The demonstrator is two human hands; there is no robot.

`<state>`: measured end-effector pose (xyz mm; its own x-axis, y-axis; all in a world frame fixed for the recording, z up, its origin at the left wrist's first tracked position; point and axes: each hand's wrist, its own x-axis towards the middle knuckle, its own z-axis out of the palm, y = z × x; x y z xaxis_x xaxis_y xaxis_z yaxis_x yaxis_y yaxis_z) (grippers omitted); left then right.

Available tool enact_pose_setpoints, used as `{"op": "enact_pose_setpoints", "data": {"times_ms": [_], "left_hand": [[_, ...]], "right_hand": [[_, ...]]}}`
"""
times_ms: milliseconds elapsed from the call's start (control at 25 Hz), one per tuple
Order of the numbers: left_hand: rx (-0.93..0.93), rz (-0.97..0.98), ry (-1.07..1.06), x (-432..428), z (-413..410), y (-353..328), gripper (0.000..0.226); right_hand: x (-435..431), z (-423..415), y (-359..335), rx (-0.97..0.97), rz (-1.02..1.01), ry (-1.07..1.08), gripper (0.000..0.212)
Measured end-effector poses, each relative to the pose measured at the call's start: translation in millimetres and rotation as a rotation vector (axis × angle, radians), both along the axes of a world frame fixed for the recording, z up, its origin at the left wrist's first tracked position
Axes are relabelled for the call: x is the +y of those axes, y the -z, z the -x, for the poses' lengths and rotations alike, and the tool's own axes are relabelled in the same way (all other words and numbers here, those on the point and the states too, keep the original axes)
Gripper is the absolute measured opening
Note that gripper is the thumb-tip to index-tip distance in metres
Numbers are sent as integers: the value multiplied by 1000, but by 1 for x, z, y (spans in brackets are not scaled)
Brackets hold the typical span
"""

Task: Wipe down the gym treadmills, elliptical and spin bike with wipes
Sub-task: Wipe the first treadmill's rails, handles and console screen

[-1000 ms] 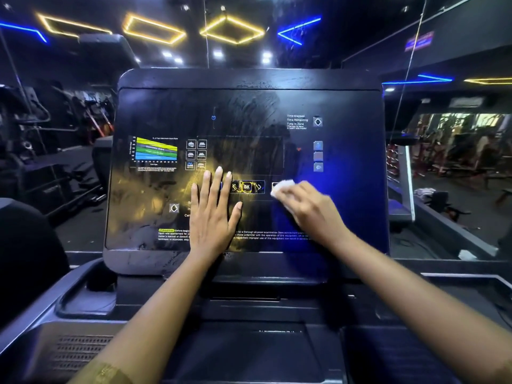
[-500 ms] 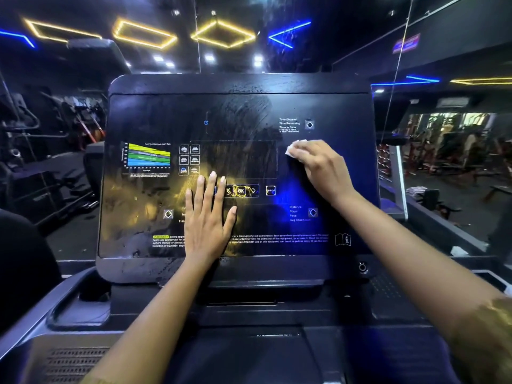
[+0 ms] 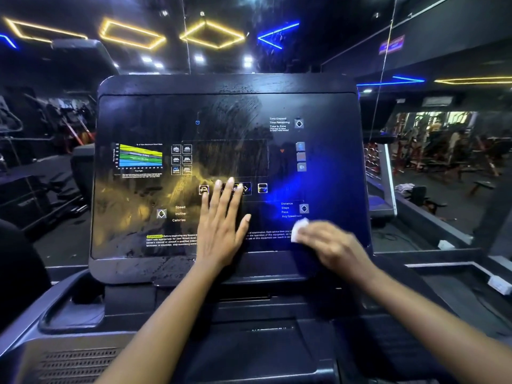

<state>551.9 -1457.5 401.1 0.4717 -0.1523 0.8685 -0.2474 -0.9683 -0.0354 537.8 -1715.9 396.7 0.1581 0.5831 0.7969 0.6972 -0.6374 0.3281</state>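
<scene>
A treadmill's black glossy console panel (image 3: pixel 227 128) fills the middle of the head view, streaked with wet smears and reflecting yellow and blue lights. My left hand (image 3: pixel 223 225) lies flat on its lower middle, fingers spread, just below the row of buttons. My right hand (image 3: pixel 329 246) presses a small white wipe (image 3: pixel 299 230) against the panel's lower right part, over the small printed text. The hand is blurred from motion and covers most of the wipe.
A cup-holder tray (image 3: pixel 74 309) sits at the console's lower left, with a vent grille (image 3: pixel 80 364) below it. Other gym machines (image 3: pixel 41 167) stand at left. A mirrored wall (image 3: pixel 443 151) at right shows weight equipment. A white object (image 3: pixel 498 284) lies on the ledge at right.
My right hand with the wipe went up the panel's right side, then swept down to its lower right. My left hand shifted right along the panel's lower middle.
</scene>
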Motion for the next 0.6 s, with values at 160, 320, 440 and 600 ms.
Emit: {"op": "enact_pose_setpoints", "data": {"times_ms": [160, 320, 440, 600], "left_hand": [[29, -87, 47, -40, -4, 1, 59], [44, -128, -2, -45, -6, 13, 60], [29, -133, -12, -45, -7, 12, 60], [34, -131, -13, -44, -7, 14, 61]], "right_hand": [[3, -53, -101, -42, -270, 206, 25], [-1, -58, -81, -3, -177, 261, 28], [-19, -25, -19, -2, -123, 219, 30], [-43, 8, 35, 50, -20, 130, 31]]}}
